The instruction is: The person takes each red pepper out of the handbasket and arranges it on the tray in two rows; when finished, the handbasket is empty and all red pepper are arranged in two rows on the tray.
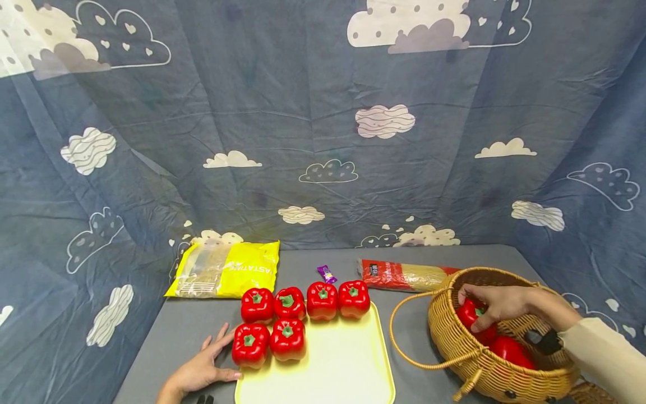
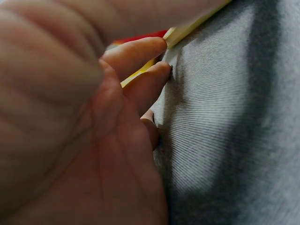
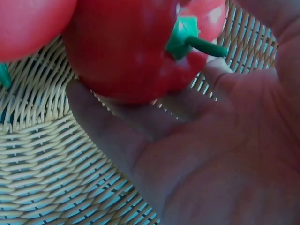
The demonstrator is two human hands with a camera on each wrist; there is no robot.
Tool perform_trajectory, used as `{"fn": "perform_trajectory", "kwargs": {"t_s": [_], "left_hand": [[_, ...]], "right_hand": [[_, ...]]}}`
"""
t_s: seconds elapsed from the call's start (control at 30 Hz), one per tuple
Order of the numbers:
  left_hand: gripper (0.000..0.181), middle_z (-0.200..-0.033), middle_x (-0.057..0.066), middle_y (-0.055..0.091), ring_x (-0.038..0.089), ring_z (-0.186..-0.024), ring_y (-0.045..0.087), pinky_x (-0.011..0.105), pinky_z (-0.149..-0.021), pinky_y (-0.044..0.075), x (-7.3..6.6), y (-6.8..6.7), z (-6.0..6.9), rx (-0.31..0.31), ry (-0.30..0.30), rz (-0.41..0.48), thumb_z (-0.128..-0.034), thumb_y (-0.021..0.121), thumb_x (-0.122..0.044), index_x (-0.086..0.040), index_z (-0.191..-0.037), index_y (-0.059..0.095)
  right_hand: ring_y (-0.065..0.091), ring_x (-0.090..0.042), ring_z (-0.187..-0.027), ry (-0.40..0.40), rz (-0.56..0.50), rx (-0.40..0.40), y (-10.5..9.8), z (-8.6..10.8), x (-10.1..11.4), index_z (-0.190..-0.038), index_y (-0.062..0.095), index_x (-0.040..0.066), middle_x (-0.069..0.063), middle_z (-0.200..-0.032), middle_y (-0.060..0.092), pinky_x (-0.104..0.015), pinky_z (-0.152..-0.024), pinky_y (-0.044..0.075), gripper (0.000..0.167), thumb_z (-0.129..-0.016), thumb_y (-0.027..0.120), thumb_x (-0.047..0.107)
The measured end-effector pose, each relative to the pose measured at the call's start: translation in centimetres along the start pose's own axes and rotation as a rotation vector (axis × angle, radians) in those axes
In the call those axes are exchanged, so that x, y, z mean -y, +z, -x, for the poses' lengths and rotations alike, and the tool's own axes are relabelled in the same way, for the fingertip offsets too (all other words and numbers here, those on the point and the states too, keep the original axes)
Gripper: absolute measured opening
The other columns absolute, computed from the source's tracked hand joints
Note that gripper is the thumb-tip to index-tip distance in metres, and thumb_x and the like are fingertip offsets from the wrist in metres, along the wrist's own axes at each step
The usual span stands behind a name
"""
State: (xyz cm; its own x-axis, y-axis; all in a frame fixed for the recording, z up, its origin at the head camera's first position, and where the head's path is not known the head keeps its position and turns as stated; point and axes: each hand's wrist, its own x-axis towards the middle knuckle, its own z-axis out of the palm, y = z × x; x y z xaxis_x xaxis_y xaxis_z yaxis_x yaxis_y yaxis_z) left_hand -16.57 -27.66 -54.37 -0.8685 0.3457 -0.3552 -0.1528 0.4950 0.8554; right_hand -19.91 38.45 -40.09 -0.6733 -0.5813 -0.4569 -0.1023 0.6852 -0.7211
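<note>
Inside the wicker basket (image 1: 445, 331) on the right, my right hand (image 1: 504, 304) grips a red bell pepper (image 3: 126, 51) with a green stem. The right wrist view shows its fingers curled beneath and around that pepper. Another red pepper (image 1: 512, 352) lies lower in the basket. My left hand (image 1: 199, 365) rests at the left edge of the pale yellow tray (image 1: 343, 359), fingers spread and holding nothing. Several red bell peppers (image 1: 287, 339) stand stem-up in two rows on the tray's back left part, the back row reaching its far edge.
Behind the tray lie a yellow pasta bag (image 1: 249, 269), a small purple wrapped sweet (image 1: 326, 274) and a red-and-clear noodle packet (image 1: 404, 275). The basket's looped handle (image 1: 404, 352) hangs toward the tray. A cloud-print cloth (image 1: 282, 134) encloses the grey table (image 1: 151, 348).
</note>
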Motion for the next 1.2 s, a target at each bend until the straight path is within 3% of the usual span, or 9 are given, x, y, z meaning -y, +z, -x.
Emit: {"fn": "perform_trajectory", "kwargs": {"t_s": [0.17,0.23,0.4,0.7,0.9,1.03,1.2], "left_hand": [[0.096,-0.163,0.034,0.0,0.057,-0.145,-0.021,0.078,-0.111,-0.006,-2.8,0.5,1.7,-0.007,-0.007,-0.035,-0.0752,0.088,-0.022,-0.004,-0.155,0.037],[0.096,-0.162,0.035,0.0,0.058,-0.144,-0.02,0.079,-0.109,-0.005,-3.2,0.5,1.9,-0.007,0.001,-0.042,-0.0761,0.088,-0.021,-0.004,-0.155,0.036],[0.099,-0.164,0.032,-0.003,0.057,-0.143,-0.023,0.081,-0.108,-0.006,-2.5,0.3,1.5,0.009,0.014,-0.037,-0.0754,0.088,-0.026,-0.006,-0.156,0.034],[0.101,-0.166,0.026,-0.003,0.053,-0.145,-0.027,0.08,-0.108,-0.009,0.7,-0.1,0.0,-0.002,0.034,-0.002,-0.0711,0.09,-0.035,-0.016,-0.156,0.038],[0.101,-0.167,0.023,-0.004,0.052,-0.145,-0.027,0.081,-0.107,-0.006,1.0,0.0,-0.3,0.011,0.015,0.007,-0.071,0.09,-0.034,-0.016,-0.156,0.038],[0.102,-0.167,0.024,-0.004,0.051,-0.145,-0.028,0.08,-0.108,-0.007,1.0,-0.1,-0.3,0.01,0.017,0.01,-0.071,0.09,-0.034,-0.016,-0.156,0.038],[0.101,-0.168,0.022,-0.003,0.053,-0.144,-0.027,0.083,-0.105,-0.006,1.0,-0.2,-0.4,0.0,-0.004,0.006,-0.0707,0.09,-0.035,-0.017,-0.156,0.039]], "right_hand": [[0.056,-0.01,-0.081,-0.033,0.024,-0.042,0.0,0.3,0.3,-0.116,0.043,-0.001,-0.01,-0.1,0.056,-0.023,-0.066,0.048,0.047,-0.084,0.076,0.01],[0.057,-0.009,-0.082,-0.063,0.011,-0.049,-0.2,0.6,0.4,-0.116,0.042,-0.003,-0.011,-0.101,0.055,-0.023,-0.066,0.05,0.046,-0.086,0.075,0.008],[0.057,-0.008,-0.088,-0.102,-0.008,-0.047,-0.6,1.6,1.0,-0.118,0.039,-0.004,-0.012,-0.106,0.054,-0.023,-0.069,0.052,0.045,-0.089,0.071,0.005],[0.055,-0.004,-0.095,-0.073,0.071,-0.126,-1.4,3.4,2.9,-0.121,0.039,0.002,-0.013,-0.114,0.051,-0.022,-0.074,0.051,0.047,-0.09,0.073,0.013],[0.057,-0.002,-0.097,-0.088,0.157,-0.176,-2.1,4.3,4.2,-0.123,0.039,0.003,-0.012,-0.114,0.057,-0.022,-0.074,0.052,0.048,-0.091,0.073,0.016],[0.056,0.0,-0.094,-0.106,0.271,-0.271,-2.5,4.8,5.1,-0.126,0.043,0.006,-0.006,-0.111,0.06,-0.021,-0.071,0.051,0.05,-0.09,0.075,0.02],[0.055,0.003,-0.097,-0.182,0.457,-0.455,-2.2,5.0,6.0,-0.124,0.052,0.015,0.003,-0.11,0.062,-0.02,-0.072,0.052,0.05,-0.085,0.081,0.026]]}}
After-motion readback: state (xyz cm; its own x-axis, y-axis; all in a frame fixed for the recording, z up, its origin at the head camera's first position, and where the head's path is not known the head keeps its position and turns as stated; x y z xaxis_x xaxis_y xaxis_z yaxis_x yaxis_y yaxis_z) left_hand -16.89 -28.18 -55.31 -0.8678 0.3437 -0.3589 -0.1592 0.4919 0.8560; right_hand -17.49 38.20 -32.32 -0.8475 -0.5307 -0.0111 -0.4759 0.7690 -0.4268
